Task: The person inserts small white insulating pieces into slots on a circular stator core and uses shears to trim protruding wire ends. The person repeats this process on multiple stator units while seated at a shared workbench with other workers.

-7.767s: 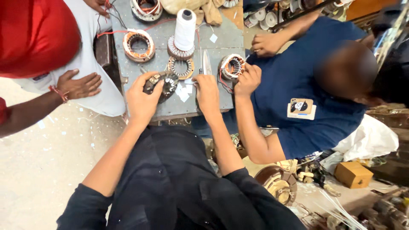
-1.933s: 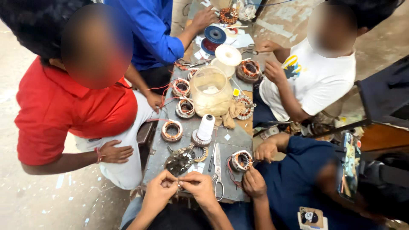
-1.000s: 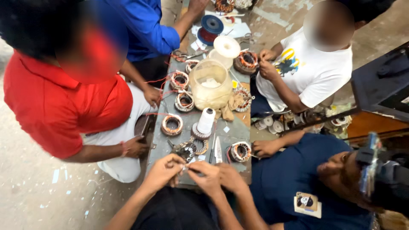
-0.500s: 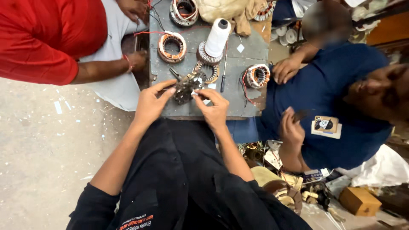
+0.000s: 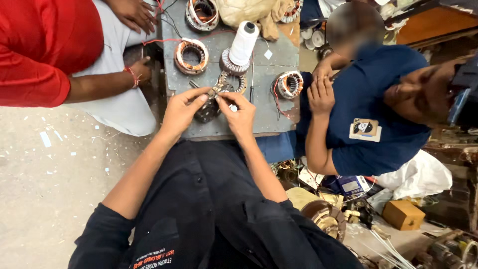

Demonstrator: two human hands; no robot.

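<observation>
My left hand (image 5: 180, 110) and right hand (image 5: 239, 112) pinched a dark motor stator (image 5: 209, 107) between fingertips, over the grey workbench (image 5: 264, 114), beside a white thread spool (image 5: 243, 44).

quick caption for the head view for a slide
Both hands, left hand and right hand, pinch a dark motor stator on a grey table among co-workers.

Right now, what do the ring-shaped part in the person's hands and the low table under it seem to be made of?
The stator ring, pinched by the left hand and the right hand, looks like dark, dull metal, probably stacked steel plates; too small to be sure. A neighbouring wound stator shows reddish coils, likely copper wire. The table looks like grey painted metal, scratched and matte.
</observation>
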